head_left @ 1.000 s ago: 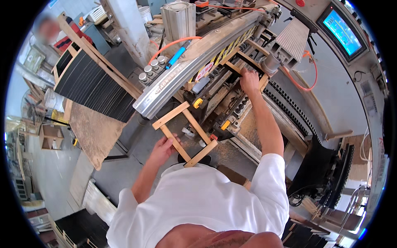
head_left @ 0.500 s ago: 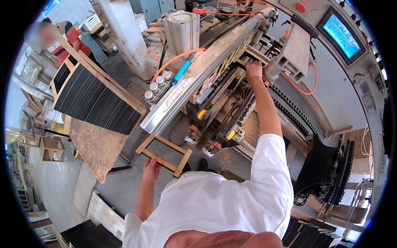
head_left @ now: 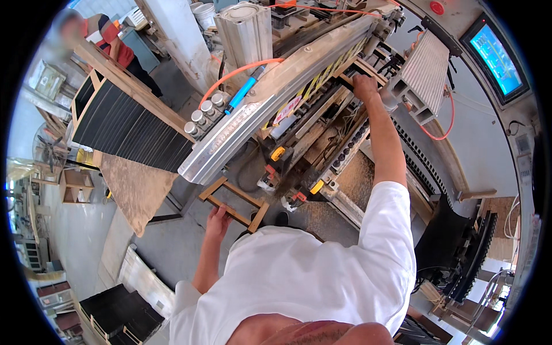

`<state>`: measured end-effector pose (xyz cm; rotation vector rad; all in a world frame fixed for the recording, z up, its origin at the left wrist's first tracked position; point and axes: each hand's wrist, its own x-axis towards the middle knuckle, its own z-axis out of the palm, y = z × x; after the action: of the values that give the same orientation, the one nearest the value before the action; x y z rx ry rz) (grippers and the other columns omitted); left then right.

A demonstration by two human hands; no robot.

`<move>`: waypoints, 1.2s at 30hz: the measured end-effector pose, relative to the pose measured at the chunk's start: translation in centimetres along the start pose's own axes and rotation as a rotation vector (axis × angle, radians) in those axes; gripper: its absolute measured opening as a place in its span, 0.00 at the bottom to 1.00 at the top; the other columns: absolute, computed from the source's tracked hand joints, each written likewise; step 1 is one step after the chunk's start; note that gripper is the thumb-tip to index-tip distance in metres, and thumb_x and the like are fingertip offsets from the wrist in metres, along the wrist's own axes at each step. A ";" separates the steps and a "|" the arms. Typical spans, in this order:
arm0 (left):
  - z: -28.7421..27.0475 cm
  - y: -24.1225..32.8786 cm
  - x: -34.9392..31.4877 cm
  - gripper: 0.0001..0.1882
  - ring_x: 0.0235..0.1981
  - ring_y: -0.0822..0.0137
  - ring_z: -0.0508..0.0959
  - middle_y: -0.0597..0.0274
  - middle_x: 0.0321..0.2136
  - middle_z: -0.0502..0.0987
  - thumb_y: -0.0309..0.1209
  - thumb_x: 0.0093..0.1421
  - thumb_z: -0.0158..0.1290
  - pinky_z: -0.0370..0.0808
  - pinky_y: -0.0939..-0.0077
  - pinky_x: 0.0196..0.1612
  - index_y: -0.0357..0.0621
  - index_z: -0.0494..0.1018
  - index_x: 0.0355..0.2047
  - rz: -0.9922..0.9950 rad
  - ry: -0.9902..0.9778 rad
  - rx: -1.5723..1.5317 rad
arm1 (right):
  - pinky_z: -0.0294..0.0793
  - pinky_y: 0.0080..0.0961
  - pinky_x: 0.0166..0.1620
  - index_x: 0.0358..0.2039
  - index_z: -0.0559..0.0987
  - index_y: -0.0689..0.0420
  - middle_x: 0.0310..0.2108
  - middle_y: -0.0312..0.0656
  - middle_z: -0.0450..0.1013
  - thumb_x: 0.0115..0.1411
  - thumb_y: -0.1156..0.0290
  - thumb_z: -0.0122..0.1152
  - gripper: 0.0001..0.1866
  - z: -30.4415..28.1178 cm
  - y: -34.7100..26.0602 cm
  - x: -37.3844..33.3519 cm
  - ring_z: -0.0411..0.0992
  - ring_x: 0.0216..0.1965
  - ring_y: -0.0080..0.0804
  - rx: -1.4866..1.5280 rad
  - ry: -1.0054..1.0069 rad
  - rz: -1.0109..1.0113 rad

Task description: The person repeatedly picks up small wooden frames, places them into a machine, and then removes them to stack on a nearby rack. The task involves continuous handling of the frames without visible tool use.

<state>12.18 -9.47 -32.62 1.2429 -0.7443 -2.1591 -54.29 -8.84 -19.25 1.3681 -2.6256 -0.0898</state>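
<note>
My left hand (head_left: 217, 221) is closed on one long side of a small rectangular wooden frame (head_left: 256, 218), holding it tilted in front of my body, below the near end of the machine's metal beam (head_left: 230, 135). My right arm stretches far forward into the machine. There my right hand (head_left: 365, 88) is closed on the edge of another wooden frame (head_left: 371, 71), which lies between the beam and a ribbed aluminium block (head_left: 422, 72). The fingertips of that hand are partly hidden.
Yellow-and-red clamps (head_left: 278, 153) stick out at the machine's near end. A lit screen (head_left: 494, 56) is at the upper right. Left of the beam stands a stack of dark curved slats (head_left: 132, 135) on a board (head_left: 138, 190). Another person (head_left: 109, 43) stands behind it.
The view has shifted a little. My left hand has raised its wooden frame slightly and moved it right. My right hand stays at the frame in the machine.
</note>
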 end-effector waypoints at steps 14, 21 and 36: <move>1.1 -1.0 0.8 0.17 0.43 0.64 0.77 0.61 0.41 0.76 0.36 0.64 0.53 0.75 0.63 0.48 0.40 0.68 0.49 0.008 0.163 0.016 | 0.70 0.44 0.50 0.37 0.78 0.50 0.38 0.43 0.76 0.51 0.66 0.62 0.12 -0.9 0.2 0.7 0.75 0.44 0.42 -0.292 -0.153 -0.089; 0.3 1.0 -0.5 0.17 0.44 0.70 0.76 0.63 0.42 0.78 0.38 0.64 0.52 0.73 0.69 0.48 0.42 0.71 0.49 0.130 0.192 0.289 | 0.69 0.42 0.53 0.34 0.80 0.53 0.38 0.45 0.78 0.42 0.67 0.71 0.16 -2.4 -1.0 0.2 0.75 0.45 0.44 -0.312 -0.129 -0.071; -0.9 22.8 -14.4 0.17 0.39 0.68 0.79 0.56 0.41 0.79 0.35 0.66 0.48 0.75 0.72 0.47 0.37 0.69 0.50 0.759 0.088 0.208 | 0.72 0.41 0.50 0.37 0.81 0.52 0.40 0.45 0.78 0.40 0.59 0.72 0.22 -4.3 -2.2 -1.0 0.75 0.46 0.46 -0.312 -0.103 0.049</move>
<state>23.19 -15.93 -8.85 0.9270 -1.1913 -1.4259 -51.11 -9.19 -15.42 1.2215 -2.5837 -0.5520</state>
